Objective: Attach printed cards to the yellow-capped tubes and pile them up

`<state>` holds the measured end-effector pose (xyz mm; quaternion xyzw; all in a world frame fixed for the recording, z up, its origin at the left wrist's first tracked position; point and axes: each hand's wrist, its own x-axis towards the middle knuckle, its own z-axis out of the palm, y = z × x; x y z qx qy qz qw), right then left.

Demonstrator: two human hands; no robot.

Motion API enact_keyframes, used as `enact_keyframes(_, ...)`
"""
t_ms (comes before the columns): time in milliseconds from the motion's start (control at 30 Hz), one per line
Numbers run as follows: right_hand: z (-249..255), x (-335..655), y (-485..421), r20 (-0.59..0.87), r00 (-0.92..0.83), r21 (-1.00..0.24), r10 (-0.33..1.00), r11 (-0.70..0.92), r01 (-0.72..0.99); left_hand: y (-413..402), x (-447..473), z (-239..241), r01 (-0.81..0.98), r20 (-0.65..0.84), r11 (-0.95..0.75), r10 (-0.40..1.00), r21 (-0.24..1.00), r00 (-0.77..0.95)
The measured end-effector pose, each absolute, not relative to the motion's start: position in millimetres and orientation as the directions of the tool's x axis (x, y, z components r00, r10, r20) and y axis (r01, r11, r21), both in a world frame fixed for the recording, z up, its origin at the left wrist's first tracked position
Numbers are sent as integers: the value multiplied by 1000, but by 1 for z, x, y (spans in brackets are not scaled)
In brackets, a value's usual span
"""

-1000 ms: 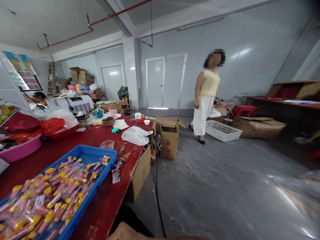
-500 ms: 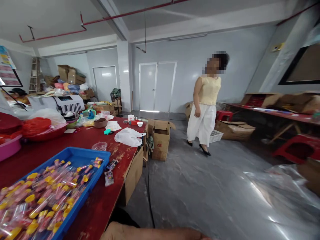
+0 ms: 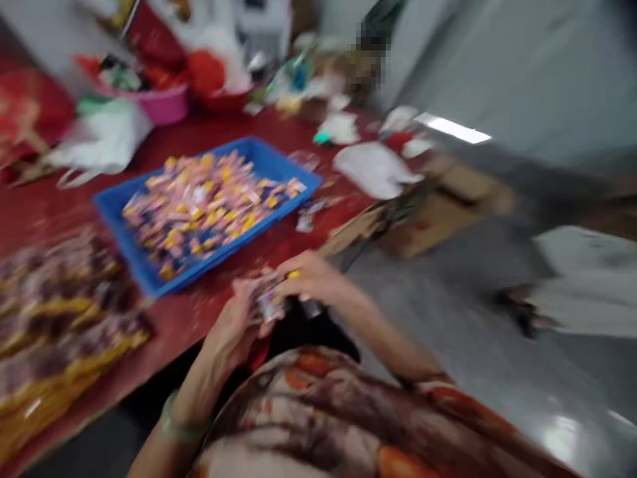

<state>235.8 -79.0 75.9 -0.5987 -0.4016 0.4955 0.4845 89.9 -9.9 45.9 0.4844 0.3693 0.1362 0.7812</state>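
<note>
My left hand [image 3: 237,317], with a pale green bangle on its wrist, is closed round a bunch of small clear printed packets [image 3: 269,302] over my lap. My right hand [image 3: 314,279] meets it from the right, fingers bent and pinched. A bit of yellow shows at its fingertips, seemingly the cap of a small tube [image 3: 294,273]; the rest is hidden and blurred. Just beyond both hands is a blue tray [image 3: 189,275], holding many clear tubes with yellow caps and pink contents [image 3: 199,199]. Small wrapped packets [image 3: 305,219] lie off its right end.
Filled, yellow-edged bags [image 3: 64,332] lie at the left on the red table [image 3: 194,312]. White plastic bags [image 3: 373,169], a pink basin [image 3: 164,104] and clutter stand farther back. A cardboard box [image 3: 438,212] is by the table's end. Another person's white trousers [image 3: 587,279] show at right.
My view has swung down and left from the room to my lap and the table. Both hands are now in sight; earlier only part of one forearm or hand showed at the bottom edge.
</note>
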Motion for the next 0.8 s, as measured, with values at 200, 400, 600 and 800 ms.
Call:
enact_keyframes(200, 38, 247, -42, -284, -47, -959, 958, -283, 27, 13, 65, 9, 7, -482, 752, 414, 659, 772)
enact_keyframes(400, 32, 232, -11, -263, -216, -957, 940, -227, 179, 16, 50, 2, -53, -458, 768, 434, 638, 776)
enact_keyframes(600, 23, 222, 15, -266, -341, -940, 902, -164, 299, 30, 33, 6, -81, -427, 851, 341, 519, 838)
enact_keyframes(800, 28, 208, 19, -252, -442, -890, 861, -27, 455, 7, 29, 2, -257, -455, 768, 575, 586, 680)
